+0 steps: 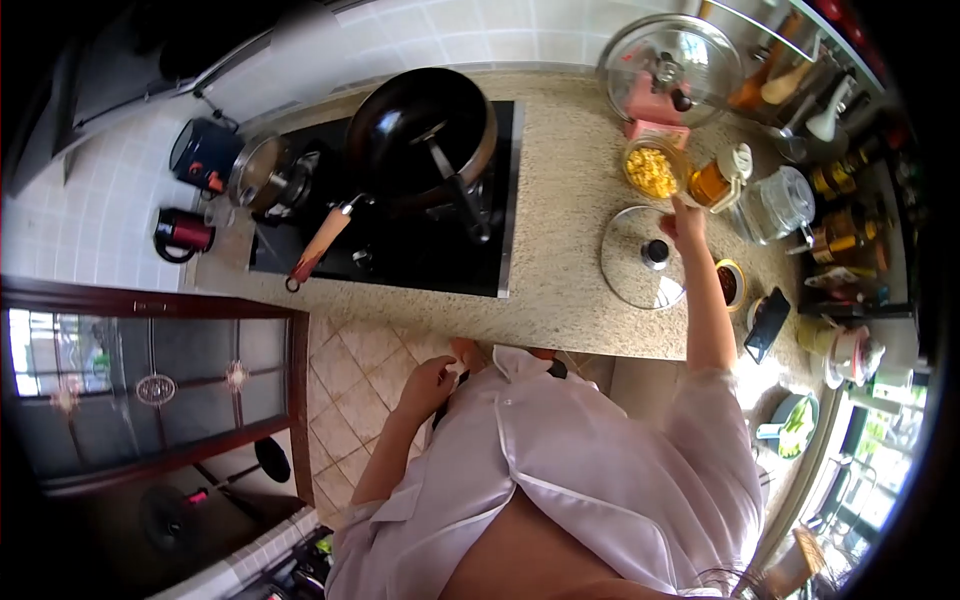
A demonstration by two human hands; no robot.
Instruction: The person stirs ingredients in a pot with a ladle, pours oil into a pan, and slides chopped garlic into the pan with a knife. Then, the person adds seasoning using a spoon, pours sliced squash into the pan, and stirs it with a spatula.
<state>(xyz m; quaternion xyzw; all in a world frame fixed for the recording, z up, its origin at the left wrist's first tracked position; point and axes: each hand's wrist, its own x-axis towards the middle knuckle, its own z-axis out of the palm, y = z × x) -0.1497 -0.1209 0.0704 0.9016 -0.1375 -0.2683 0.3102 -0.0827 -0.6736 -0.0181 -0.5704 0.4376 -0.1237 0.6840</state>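
Note:
My right hand (pixel 685 226) reaches over the counter, its fingers closed at the near rim of a clear bowl (pixel 681 162) that holds yellow pieces of food (pixel 650 174). Just right of the bowl stands an oil jug (pixel 710 184) with a white top. Below my right hand lies a glass lid (pixel 628 262) with a dark knob, partly covered by the hand and wrist. My left hand (pixel 431 382) hangs beside my body in front of the counter, fingers loosely bent and holding nothing that I can see.
A black wok lid (pixel 420 120) covers the wok with the wooden handle (pixel 325 243) on the cooktop (pixel 420 262). A steel pot (pixel 262 172) sits behind. Along the right stand a large glass lid (pixel 625 60), a glass jar (pixel 775 205), a phone (pixel 767 325) and bottles (pixel 838 235).

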